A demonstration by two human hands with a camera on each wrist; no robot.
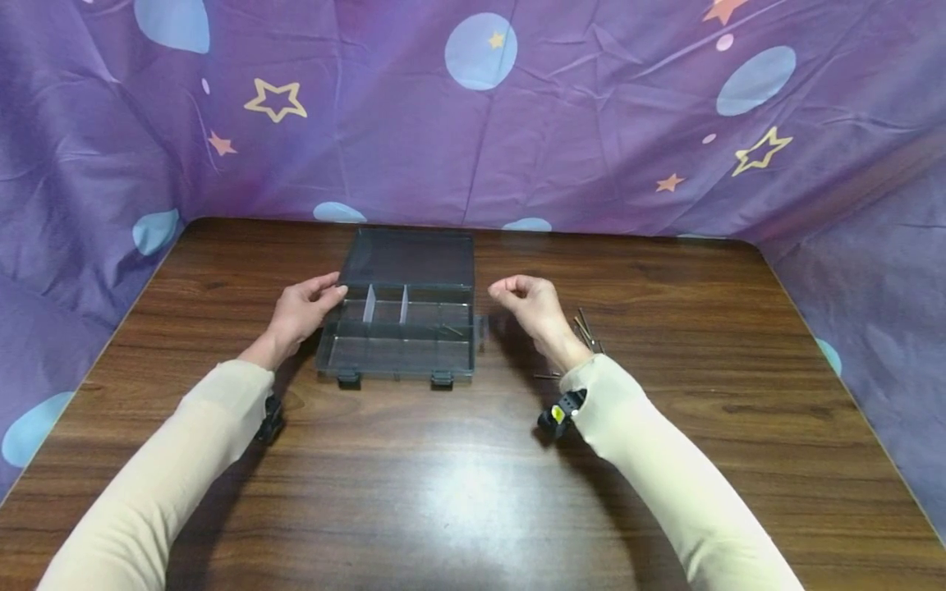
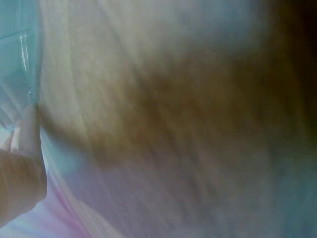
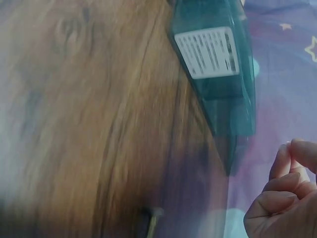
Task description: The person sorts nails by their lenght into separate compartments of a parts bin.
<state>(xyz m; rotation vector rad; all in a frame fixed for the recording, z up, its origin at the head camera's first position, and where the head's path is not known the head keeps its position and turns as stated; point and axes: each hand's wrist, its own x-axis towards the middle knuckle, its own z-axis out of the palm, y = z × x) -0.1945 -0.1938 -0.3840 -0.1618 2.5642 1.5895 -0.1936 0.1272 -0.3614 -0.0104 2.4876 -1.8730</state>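
Observation:
A translucent dark plastic compartment box (image 1: 399,371) lies with its lid (image 1: 414,256) folded back on the table. My left hand (image 1: 299,316) holds the box's left edge near the hinge, thumb on the rim; in the left wrist view its finger (image 2: 30,131) lies along the box's side. Thin gold-coloured pieces (image 1: 452,332) show faintly inside, at the right. Just right of the box, my right hand (image 1: 534,308) is raised above the table, fingers curled, thumb and forefinger tips together; I see nothing between them. Several thin metal rods (image 1: 584,330) lie beside that wrist.
One more thin rod (image 1: 547,376) lies left of the right wrist. The box has two front latches (image 1: 349,380), upright dividers (image 1: 369,304) and a white label (image 3: 208,53) on its side. A purple patterned cloth (image 1: 414,148) hangs behind the wooden table (image 1: 665,394).

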